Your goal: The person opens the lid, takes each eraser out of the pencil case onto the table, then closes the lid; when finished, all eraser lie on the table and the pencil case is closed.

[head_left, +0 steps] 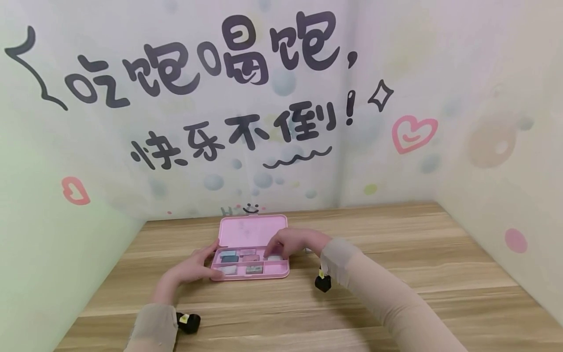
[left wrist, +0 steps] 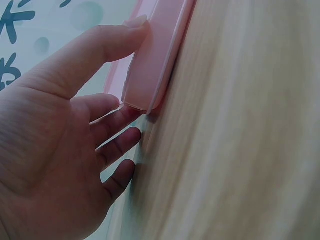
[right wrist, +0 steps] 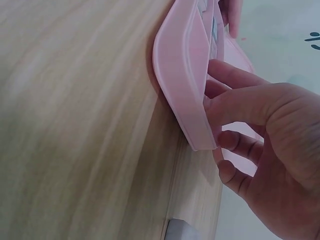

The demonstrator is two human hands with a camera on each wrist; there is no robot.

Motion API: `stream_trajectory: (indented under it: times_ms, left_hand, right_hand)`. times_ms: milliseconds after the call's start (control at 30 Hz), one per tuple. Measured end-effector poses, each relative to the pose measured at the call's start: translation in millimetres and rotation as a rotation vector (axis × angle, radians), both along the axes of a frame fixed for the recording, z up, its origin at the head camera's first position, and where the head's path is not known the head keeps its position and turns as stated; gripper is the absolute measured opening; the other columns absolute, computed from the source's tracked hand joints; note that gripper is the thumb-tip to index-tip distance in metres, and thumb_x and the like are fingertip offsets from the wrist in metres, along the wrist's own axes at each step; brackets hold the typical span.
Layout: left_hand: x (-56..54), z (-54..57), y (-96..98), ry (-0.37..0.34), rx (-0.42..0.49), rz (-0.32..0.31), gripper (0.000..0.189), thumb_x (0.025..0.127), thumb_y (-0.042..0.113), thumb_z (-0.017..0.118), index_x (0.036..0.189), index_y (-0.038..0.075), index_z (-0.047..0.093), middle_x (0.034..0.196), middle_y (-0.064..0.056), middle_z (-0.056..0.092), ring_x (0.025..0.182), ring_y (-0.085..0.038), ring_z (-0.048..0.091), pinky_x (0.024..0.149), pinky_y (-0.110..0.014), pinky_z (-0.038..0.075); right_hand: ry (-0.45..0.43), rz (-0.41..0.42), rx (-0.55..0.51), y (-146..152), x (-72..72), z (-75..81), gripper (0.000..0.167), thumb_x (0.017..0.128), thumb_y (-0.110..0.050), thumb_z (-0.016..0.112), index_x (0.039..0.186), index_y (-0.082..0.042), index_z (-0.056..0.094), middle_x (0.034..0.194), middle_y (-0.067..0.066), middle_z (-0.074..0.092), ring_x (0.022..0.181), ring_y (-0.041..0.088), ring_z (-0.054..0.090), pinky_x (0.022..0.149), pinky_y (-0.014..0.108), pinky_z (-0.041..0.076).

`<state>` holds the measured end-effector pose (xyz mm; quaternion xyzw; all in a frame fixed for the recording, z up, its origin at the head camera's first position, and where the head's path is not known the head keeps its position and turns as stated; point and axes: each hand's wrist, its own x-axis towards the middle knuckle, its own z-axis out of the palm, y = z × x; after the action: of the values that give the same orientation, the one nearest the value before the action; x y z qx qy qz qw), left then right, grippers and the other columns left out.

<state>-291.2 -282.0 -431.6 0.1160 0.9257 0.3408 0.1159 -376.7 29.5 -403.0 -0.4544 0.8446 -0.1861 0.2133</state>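
Pink, with its lid (head_left: 252,231) raised behind it, a case (head_left: 276,269) sits near the back edge of the table (head_left: 418,254), left of that edge's middle, in the head view. Curled round its left end, the left hand (head_left: 193,269) grips it, thumb at the front corner. The right hand (head_left: 293,240) bends its fingers down into the back right compartment, over a white piece (head_left: 274,258). I take the step in hand to be placing that piece or picking it out (one moment cannot settle which). The next move seems to call for a light touch and a lift clear of the divider, the case held steady. Knuckles cover part of the white piece; the small markings on the grey piece (head_left: 254,269) in the front row are illegible.

From the left wrist, the thumb lies on the case's wall and fingertips gather at its end; the contents are hidden and the case is cut off above.

From the right wrist, thumb and index dip behind the wall, so I cannot tell whether they pinch anything. Below, a grey item (right wrist: 182,230) on the table is cropped, too incomplete to name.
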Motion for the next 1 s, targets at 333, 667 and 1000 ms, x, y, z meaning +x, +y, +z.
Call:
stream_trajectory:
  times_ms: [333, 667, 1000]
  left_hand:
    - [-0.1, -0.5, -0.4, 0.005, -0.007, 0.001, 0.107, 0.075, 0.042, 0.08, 0.155, 0.008, 0.018, 0.156, -0.024, 0.022, 0.139, -0.048, 0.016, 0.105, -0.067, 0.019]
    - [0.5, 0.8, 0.5, 0.013, -0.009, -0.005, 0.107, 0.074, 0.041, 0.08, 0.155, 0.007, 0.018, 0.155, -0.024, 0.023, 0.139, -0.049, 0.016, 0.105, -0.067, 0.018]
    - [2.0, 1.1, 1.0, 0.011, -0.014, -0.005, 0.107, 0.075, 0.042, 0.079, 0.155, 0.007, 0.018, 0.155, -0.024, 0.023, 0.138, -0.048, 0.016, 0.105, -0.067, 0.019]
  right_hand:
    - [0.007, 0.009, 0.019, -1.0, -0.7, -4.0, 0.045, 0.082, 0.01, 0.066, 0.116, -0.019, 0.073, 0.086, -0.006, 0.06, 0.074, 0.008, 0.045, 0.068, 0.02, 0.039]
    - [0.001, -0.004, 0.034, -1.5, 2.0, -1.7, 0.047, 0.081, 0.011, 0.066, 0.115, -0.021, 0.073, 0.103, -0.012, 0.062, 0.086, 0.009, 0.048, 0.075, 0.02, 0.04]
    - [0.079, 0.028, 0.067, -3.9, 3.5, -2.0, 0.044, 0.083, 0.008, 0.066, 0.114, -0.022, 0.073, 0.108, -0.012, 0.063, 0.089, 0.009, 0.049, 0.081, 0.02, 0.041]
